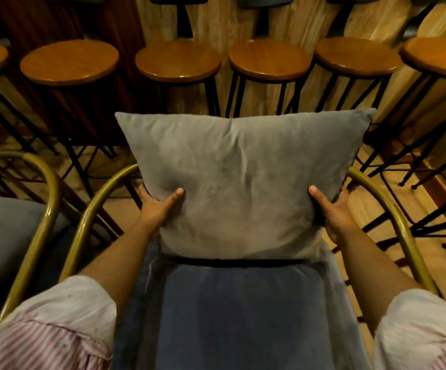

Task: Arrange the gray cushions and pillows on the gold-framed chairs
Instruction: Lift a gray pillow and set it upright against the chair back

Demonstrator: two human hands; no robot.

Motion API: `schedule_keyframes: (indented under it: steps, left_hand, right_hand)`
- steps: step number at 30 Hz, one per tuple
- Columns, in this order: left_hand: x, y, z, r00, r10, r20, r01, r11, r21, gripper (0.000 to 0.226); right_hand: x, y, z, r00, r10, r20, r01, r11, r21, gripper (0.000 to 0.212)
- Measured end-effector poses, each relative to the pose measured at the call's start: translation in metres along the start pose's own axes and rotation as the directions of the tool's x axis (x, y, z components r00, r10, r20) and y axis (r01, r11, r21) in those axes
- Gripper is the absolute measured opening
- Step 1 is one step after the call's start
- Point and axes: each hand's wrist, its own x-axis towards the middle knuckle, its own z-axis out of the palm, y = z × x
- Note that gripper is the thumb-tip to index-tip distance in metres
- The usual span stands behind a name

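A square gray pillow (240,182) stands upright at the back of the gold-framed chair (393,217) in front of me, its lower edge resting on the gray seat cushion (243,316). My left hand (157,206) grips the pillow's lower left side, thumb on the front face. My right hand (331,209) grips the lower right side the same way. The chair's curved gold arms show on both sides of the pillow; its back is hidden behind the pillow.
A second gold-framed chair (48,198) with a gray cushion (0,231) stands close on the left. A row of round wooden bar stools (177,60) on black metal legs lines a wooden counter front behind the chairs. The floor is wood.
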Motion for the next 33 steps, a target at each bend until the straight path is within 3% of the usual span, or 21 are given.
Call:
schedule_keyframes:
  steps: [1, 3, 7, 12, 18, 21, 24, 26, 29, 33]
  left_hand:
    - [-0.001, -0.009, 0.002, 1.000, -0.009, 0.000, 0.009, 1.000, 0.015, 0.121]
    - [-0.001, -0.022, 0.006, 0.999, -0.008, -0.048, 0.009, 0.999, 0.037, 0.108]
    - [0.007, -0.019, 0.010, 0.997, 0.003, -0.083, 0.004, 0.996, 0.085, 0.091]
    - [0.013, -0.025, 0.011, 0.993, -0.069, -0.092, 0.078, 0.991, 0.106, 0.099]
    - [-0.017, -0.020, 0.016, 0.991, -0.118, -0.065, 0.122, 0.991, 0.059, 0.089]
    - [-0.053, -0.005, 0.010, 0.993, -0.118, -0.026, 0.120, 0.990, 0.075, 0.090]
    - [-0.097, 0.016, -0.003, 0.993, -0.105, 0.062, 0.097, 0.988, 0.120, 0.074]
    - [-0.132, 0.029, -0.018, 0.991, -0.082, 0.110, 0.059, 0.978, 0.198, 0.079]
    - [-0.195, 0.043, -0.045, 0.993, -0.032, 0.110, 0.006, 0.974, 0.226, 0.079]
    - [-0.306, 0.062, -0.093, 0.998, 0.023, 0.057, -0.035, 0.971, 0.235, 0.037]
  right_hand:
    - [-0.001, 0.011, 0.000, 1.000, 0.011, -0.012, -0.011, 1.000, -0.020, 0.131]
    - [-0.001, 0.025, -0.001, 0.999, 0.017, -0.050, -0.020, 0.998, -0.052, 0.127]
    - [0.005, 0.025, 0.005, 0.987, -0.039, -0.153, 0.024, 0.995, -0.097, 0.082]
    - [0.005, 0.044, 0.005, 0.987, -0.015, -0.162, -0.009, 0.989, -0.148, 0.081]
    - [-0.013, 0.030, -0.003, 0.997, 0.009, -0.074, -0.025, 0.978, -0.207, 0.099]
    - [-0.037, 0.022, -0.005, 0.998, -0.032, -0.059, 0.012, 0.952, -0.306, 0.064]
    - [-0.069, 0.012, 0.006, 0.998, -0.046, -0.049, 0.022, 0.914, -0.405, 0.066]
    - [-0.103, -0.005, 0.021, 0.998, -0.066, 0.009, 0.063, 0.894, -0.443, 0.075]
    - [-0.159, -0.031, 0.048, 0.984, -0.126, 0.127, 0.175, 0.823, -0.540, 0.046]
    - [-0.243, -0.048, 0.090, 0.951, -0.200, 0.234, 0.299, 0.785, -0.543, 0.026]
